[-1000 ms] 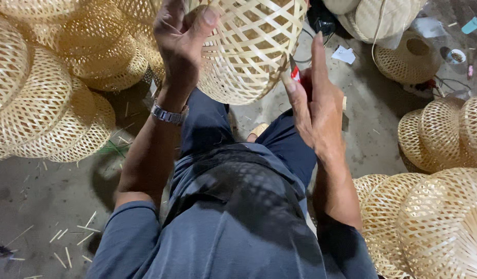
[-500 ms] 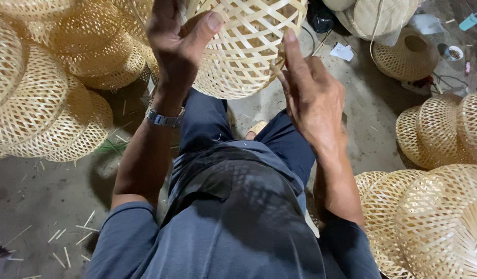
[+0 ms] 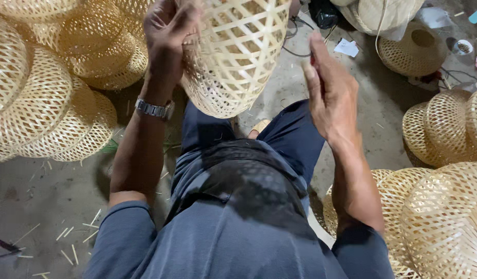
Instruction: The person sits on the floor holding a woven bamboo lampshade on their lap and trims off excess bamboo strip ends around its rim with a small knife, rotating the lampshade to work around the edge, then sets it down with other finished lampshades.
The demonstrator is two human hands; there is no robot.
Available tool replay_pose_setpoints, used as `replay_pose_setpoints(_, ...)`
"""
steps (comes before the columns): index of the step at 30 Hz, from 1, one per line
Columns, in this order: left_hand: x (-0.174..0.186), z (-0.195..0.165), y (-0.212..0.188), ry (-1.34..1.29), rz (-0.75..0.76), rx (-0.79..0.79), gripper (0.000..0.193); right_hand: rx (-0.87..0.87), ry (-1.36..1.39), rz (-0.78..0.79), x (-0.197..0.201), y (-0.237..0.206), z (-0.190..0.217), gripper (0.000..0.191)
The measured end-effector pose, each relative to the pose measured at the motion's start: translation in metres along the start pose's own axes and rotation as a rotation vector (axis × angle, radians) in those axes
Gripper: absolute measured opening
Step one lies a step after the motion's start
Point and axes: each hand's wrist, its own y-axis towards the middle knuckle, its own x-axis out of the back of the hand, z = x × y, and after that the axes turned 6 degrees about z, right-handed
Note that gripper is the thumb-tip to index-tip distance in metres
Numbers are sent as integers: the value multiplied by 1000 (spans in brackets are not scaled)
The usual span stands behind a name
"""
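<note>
A person in a blue shirt sits over a concrete floor (image 3: 52, 191), holding up a woven bamboo basket (image 3: 238, 57), a rounded open-lattice shell of pale strips. The basket hangs in the air above the person's knees, its closed, rounded end pointing down toward the lap.

The left hand (image 3: 169, 31) is clamped on the left edge of the basket, fingers curled into the weave; a metal wristwatch (image 3: 154, 109) sits on that wrist, just below the basket's left side. The right hand (image 3: 331, 93) is to the right of the basket, apart from it, palm turned toward it and fingers stretched upward and loosely spread. Something small and red shows at its fingertips, too little of it to tell what it is or whether the hand grips it.

Left of the basket lies a heap of finished bamboo baskets (image 3: 47, 103), domed and stacked against each other. Right of and below the basket, beside the person's right arm, another pile of baskets (image 3: 445, 217) lies close, and farther right a smaller group of baskets (image 3: 450, 129) rests on the floor. Beyond the basket to the upper right sits a single woven shade with a round opening (image 3: 414, 49), near a scrap of white paper (image 3: 347, 47). Short bamboo splinters (image 3: 73, 243) litter the floor well below and left of the basket.
</note>
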Motion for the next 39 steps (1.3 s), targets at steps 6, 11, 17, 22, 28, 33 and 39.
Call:
replay_pose_setpoints(6,-1,9,2,-163,-20,-26,23,-20,197,142,4,-6,24,66)
replay_pose_setpoints(11,-2,5,4,-34,-3,-68,24,7,161,163,8,-3,39,70)
replay_pose_setpoints(17,-3,2,2,-11,-31,-46,27,10,131,182,9,2,45,75)
replay_pose_setpoints(22,-3,2,2,29,-44,-45,30,0,103,180,9,6,47,77)
replay_pose_setpoints(28,-3,6,1,17,-29,-72,35,157,17,89,6,8,50,64)
replay_pose_setpoints(33,-5,11,1,4,-40,-37,34,187,-181,-8,-13,3,33,54)
replay_pose_setpoints(39,-2,10,1,-221,21,47,38,222,-240,-202,-38,4,-40,42)
